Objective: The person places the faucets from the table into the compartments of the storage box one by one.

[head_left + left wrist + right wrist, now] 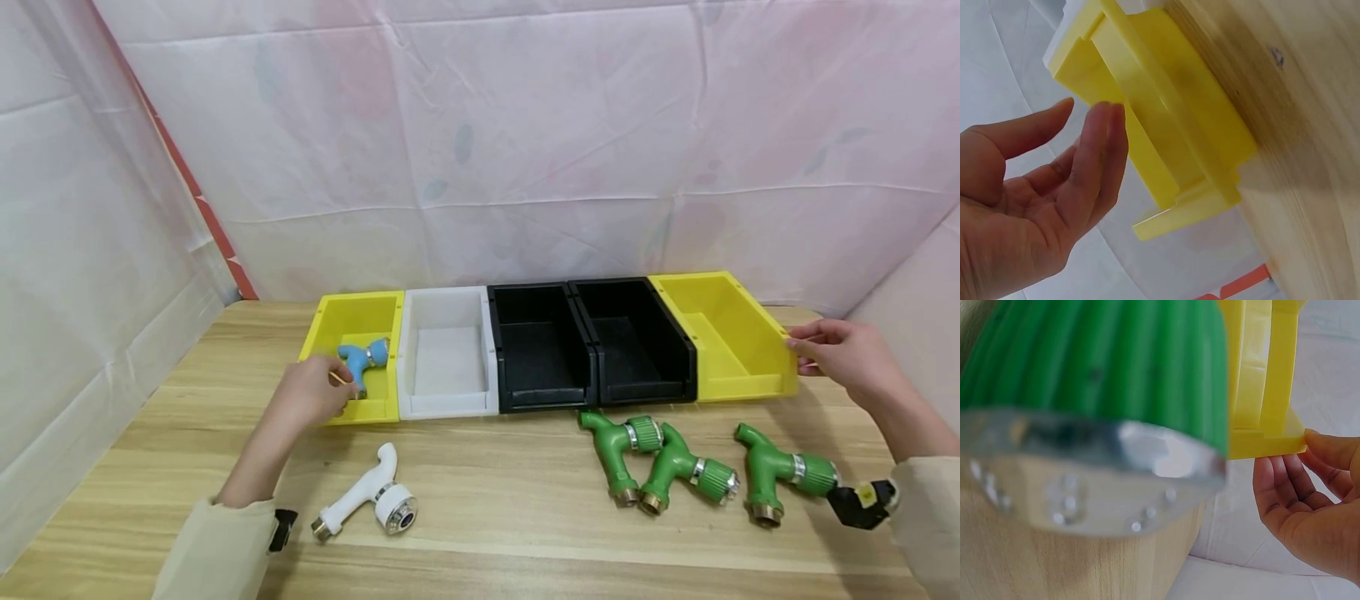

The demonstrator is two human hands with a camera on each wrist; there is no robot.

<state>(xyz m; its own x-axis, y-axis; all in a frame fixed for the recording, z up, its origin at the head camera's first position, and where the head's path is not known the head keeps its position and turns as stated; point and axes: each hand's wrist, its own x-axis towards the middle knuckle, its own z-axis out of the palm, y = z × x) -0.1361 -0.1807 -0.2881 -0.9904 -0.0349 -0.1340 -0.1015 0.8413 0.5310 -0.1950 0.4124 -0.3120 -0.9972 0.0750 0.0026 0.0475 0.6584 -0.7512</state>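
A blue tap [362, 360] lies in the left yellow bin [388, 408]. My left hand [318, 389] is over the front left of that bin; in the left wrist view its thumb and loosely bent fingers [1088, 162] stand apart with nothing between them. At the far right, my right hand [843, 354] grips the side wall of the other yellow bin [768, 358]. The right wrist view has the thumb at the wall's rim and the fingers [1272, 481] against its outer side. A white tap [367, 492] lies on the table near the left forearm.
Between the yellow bins stand a white bin [448, 406] and two black bins [547, 398], side by side. Three green taps [780, 471] lie in front on the right, one close to the right wrist. Behind the bins hangs a pale cloth [540, 150].
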